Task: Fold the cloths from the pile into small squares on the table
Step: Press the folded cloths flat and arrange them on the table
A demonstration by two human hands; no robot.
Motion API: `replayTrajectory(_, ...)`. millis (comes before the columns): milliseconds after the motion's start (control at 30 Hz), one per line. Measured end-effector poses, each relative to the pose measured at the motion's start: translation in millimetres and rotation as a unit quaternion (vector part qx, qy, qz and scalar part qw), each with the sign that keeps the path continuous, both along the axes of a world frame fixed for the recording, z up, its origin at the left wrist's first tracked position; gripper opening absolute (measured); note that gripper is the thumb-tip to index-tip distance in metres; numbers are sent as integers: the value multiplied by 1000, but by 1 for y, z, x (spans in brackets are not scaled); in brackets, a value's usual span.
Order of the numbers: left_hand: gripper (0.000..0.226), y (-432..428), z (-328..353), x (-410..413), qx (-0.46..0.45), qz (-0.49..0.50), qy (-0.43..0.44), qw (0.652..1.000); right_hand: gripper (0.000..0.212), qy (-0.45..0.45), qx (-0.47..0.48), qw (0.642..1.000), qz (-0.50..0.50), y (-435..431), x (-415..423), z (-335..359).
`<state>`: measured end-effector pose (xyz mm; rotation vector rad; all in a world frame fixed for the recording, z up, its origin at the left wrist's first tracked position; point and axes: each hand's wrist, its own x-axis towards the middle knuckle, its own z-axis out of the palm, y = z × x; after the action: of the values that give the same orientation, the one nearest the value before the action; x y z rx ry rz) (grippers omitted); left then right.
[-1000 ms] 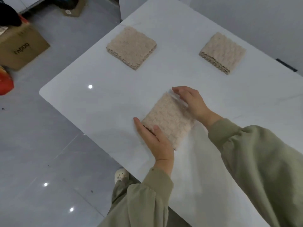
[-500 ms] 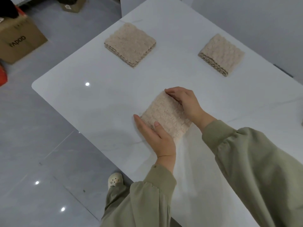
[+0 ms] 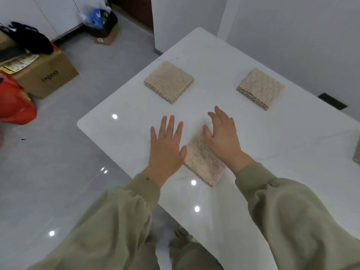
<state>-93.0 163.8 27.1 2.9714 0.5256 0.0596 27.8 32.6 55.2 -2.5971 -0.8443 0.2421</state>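
your left hand (image 3: 165,145) lies open, fingers spread and straight, on the white table (image 3: 214,61) just beside the folded cloth (image 3: 202,162), its thumb touching the cloth's left edge. your right hand (image 3: 222,137) is open too, fingers straight, resting on the cloth's far right part. neither hand grips anything. the cloth sits between your hands, near the table's left edge. farther out lie the left square (image 3: 169,81) and the right square (image 3: 260,88), well apart. on the floor to your left stand a cardboard box (image 3: 48,76) and a red bag (image 3: 13,102).
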Motion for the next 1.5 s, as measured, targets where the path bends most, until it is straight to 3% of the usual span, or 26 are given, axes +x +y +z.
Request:
replayTrajectory(167,72,75,44,10,67,-89,54,992,61,-75,-51,996,-27,51,-22,21)
replayTrajectory(367,71,176,88,23,131,-153,24,979,62,-114,-84,984,-108,138,-33,40)
replayTrajectory(633,71,256,113,49,119,-251,13,960,62,-102,-84,965,-224,216,-51,60)
replayTrajectory(833,67,266,100,89,51,-290,-4,956,61,-84,-43,955,-280,219,-36,55)
replayTrajectory(967,65,272,81,122,-77,-286,-8,955,58,-29,100,956,-274,226,-5,39)
replayTrajectory(1100,61,275,60,154,-298,-222,3,928,55,72,199,924,-319,231,23,22)
replayTrajectory(1200,57,279,46,172,-426,-154,18,891,53,118,265,882,-370,231,45,8)
replayTrajectory(1300,51,280,29,187,-551,-72,46,830,49,166,319,824,-438,228,61,-11)
replayTrajectory(1500,56,280,-17,225,-637,16,67,768,44,161,410,733,-518,237,89,-41)
